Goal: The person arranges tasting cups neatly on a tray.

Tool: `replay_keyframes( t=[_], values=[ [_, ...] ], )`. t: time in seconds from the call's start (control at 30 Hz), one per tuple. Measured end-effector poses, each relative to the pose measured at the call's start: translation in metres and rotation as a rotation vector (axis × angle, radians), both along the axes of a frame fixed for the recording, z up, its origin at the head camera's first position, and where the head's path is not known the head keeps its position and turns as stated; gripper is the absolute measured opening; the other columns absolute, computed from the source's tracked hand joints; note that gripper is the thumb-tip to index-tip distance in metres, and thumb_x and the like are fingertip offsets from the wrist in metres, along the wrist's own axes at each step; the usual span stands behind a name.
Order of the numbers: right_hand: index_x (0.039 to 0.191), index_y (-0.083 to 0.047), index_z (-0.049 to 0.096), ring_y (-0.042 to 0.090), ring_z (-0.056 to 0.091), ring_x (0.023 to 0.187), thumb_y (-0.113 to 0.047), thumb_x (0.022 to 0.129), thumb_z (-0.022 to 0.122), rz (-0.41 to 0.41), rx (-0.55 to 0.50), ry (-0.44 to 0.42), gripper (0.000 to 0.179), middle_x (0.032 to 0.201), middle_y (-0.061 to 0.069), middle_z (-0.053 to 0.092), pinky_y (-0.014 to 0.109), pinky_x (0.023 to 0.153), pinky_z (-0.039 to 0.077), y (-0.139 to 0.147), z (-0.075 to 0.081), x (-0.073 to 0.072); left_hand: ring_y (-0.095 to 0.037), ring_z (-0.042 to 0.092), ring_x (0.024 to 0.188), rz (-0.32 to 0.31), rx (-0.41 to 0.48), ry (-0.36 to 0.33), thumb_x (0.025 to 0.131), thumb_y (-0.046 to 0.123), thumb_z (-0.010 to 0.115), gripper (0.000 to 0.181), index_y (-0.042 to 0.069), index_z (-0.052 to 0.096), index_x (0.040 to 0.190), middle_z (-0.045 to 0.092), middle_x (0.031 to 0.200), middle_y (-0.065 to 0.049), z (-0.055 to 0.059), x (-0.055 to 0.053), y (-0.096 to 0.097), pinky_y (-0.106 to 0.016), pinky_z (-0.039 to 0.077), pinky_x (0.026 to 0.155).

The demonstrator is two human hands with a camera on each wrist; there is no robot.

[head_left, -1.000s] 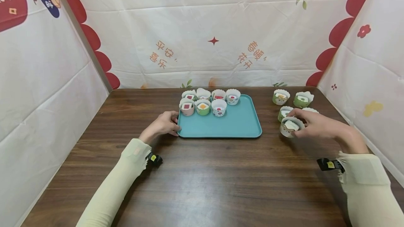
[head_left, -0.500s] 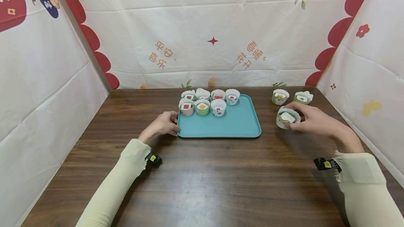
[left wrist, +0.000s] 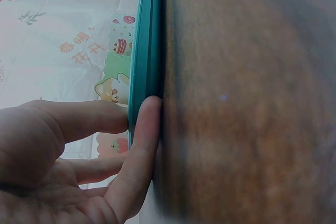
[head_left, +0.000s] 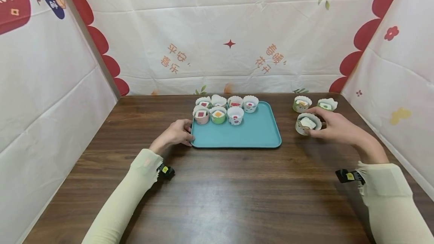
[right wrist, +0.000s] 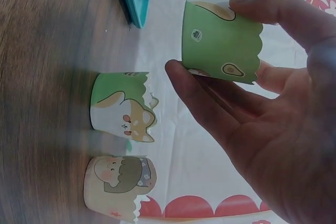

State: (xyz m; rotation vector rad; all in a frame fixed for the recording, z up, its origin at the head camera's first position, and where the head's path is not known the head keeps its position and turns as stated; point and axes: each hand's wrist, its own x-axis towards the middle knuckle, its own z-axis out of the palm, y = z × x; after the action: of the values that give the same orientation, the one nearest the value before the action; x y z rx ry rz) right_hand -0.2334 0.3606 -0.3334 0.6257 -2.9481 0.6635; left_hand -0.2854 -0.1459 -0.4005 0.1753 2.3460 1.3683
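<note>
My right hand (head_left: 339,125) grips a scalloped paper cupcake cup (head_left: 306,123) at the right of the table; a white piece shows inside it. The right wrist view shows this cup's green side (right wrist: 223,40) with an avocado print, between thumb and fingers, above table level. At the left end of a blue-green tray (head_left: 244,136), my left hand (head_left: 174,133) holds the rim. Its fingers (left wrist: 144,135) lie against the tray's edge in the left wrist view. Several filled cups (head_left: 217,116) stand in two rows at the tray's back left.
Two cups, one dog-printed (head_left: 301,104) and one green (head_left: 327,104), show at the table's back right. Low in the right wrist view stand a dog-printed cup (right wrist: 123,106) and a beige girl-printed cup (right wrist: 118,184). A printed white cloth (head_left: 217,59) walls the table.
My right hand has moved with its cup toward the back of the table and slightly left, now covering cups that showed behind it. My left hand and the tray have kept still.
</note>
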Motion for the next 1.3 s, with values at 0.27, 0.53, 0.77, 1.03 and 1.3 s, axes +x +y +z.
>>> replay_keyframes(
  t=[0.27, 0.53, 0.77, 1.03, 1.3],
  values=[
    [0.136, -0.009, 0.06, 0.012, 0.056, 0.096, -0.02, 0.086, 0.084, -0.008, 0.016, -0.01, 0.057, 0.118, 0.009, 0.068, 0.021, 0.077, 0.049, -0.008, 0.001, -0.004, -0.02, 0.065, 0.079, 0.002, -0.002, -0.003, 0.091, -0.008, 0.066, 0.073, -0.006, 0.034, 0.156, 0.051, 0.112, -0.019, 0.001, 0.0, 0.0, -0.036, 0.069, 0.073],
    [0.141, -0.005, 0.055, 0.025, 0.059, 0.104, -0.024, 0.089, 0.081, -0.025, 0.003, -0.046, 0.061, 0.121, 0.016, 0.067, 0.034, 0.084, 0.051, -0.019, 0.002, -0.011, -0.021, 0.065, 0.081, 0.003, -0.013, -0.004, 0.092, -0.007, 0.066, 0.072, -0.005, 0.034, 0.157, 0.05, 0.112, -0.018, 0.0, 0.0, -0.001, -0.036, 0.069, 0.074],
    [0.144, -0.006, 0.051, 0.034, 0.06, 0.109, -0.029, 0.091, 0.079, -0.047, -0.023, -0.083, 0.064, 0.127, 0.021, 0.063, 0.047, 0.087, 0.052, -0.033, 0.007, -0.014, -0.021, 0.065, 0.081, 0.002, -0.022, 0.0, 0.093, -0.007, 0.066, 0.072, -0.005, 0.034, 0.157, 0.05, 0.11, -0.017, 0.0, 0.0, -0.002, -0.036, 0.069, 0.074],
    [0.142, -0.007, 0.053, 0.034, 0.061, 0.107, -0.03, 0.091, 0.079, -0.065, -0.04, -0.065, 0.062, 0.125, 0.019, 0.065, 0.045, 0.084, 0.051, -0.044, 0.01, -0.019, -0.021, 0.065, 0.083, 0.007, -0.005, -0.004, 0.092, -0.006, 0.067, 0.073, -0.005, 0.034, 0.157, 0.051, 0.112, -0.018, 0.001, -0.001, 0.002, -0.036, 0.069, 0.074],
    [0.14, -0.005, 0.055, 0.032, 0.062, 0.104, -0.028, 0.09, 0.08, -0.057, -0.044, -0.034, 0.061, 0.122, 0.02, 0.065, 0.042, 0.082, 0.051, -0.052, 0.009, -0.023, -0.022, 0.066, 0.085, 0.016, -0.024, -0.015, 0.093, -0.006, 0.067, 0.073, -0.004, 0.033, 0.158, 0.051, 0.117, -0.02, 0.0, -0.001, 0.001, -0.035, 0.069, 0.074]
  ],
)
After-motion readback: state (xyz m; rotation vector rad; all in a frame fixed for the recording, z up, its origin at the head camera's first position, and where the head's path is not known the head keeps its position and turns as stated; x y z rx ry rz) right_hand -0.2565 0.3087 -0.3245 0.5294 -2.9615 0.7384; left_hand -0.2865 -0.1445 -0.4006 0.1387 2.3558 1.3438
